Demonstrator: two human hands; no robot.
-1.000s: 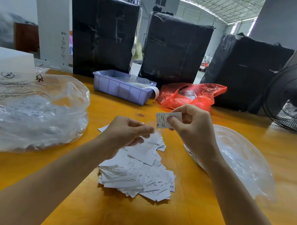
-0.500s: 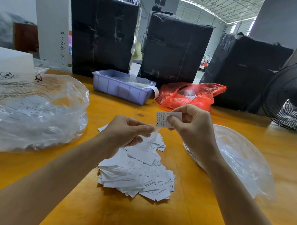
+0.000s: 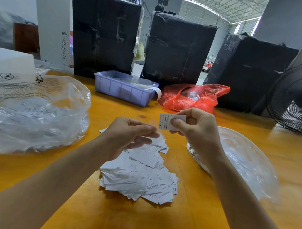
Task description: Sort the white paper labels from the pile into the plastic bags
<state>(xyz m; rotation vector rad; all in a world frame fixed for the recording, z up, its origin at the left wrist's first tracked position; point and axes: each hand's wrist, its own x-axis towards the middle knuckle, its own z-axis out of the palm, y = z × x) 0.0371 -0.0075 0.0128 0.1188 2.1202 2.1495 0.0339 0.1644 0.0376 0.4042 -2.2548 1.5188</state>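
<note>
I saw the right hand (image 3: 198, 128) pinch an XL label (image 3: 164, 121) above the pile (image 3: 141, 179) on the bench (image 3: 150, 226), while the left hand's (image 3: 125, 138) curled grip looked blurry, so I couldn't tell.

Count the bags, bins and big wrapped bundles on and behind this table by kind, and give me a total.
Clear plastic bags: 2, left clear bag and right clear bag
Red plastic bag: 1
Blue bin: 1
Black wrapped bundles: 3, left bundle, middle bundle and right bundle
Total: 7
</note>
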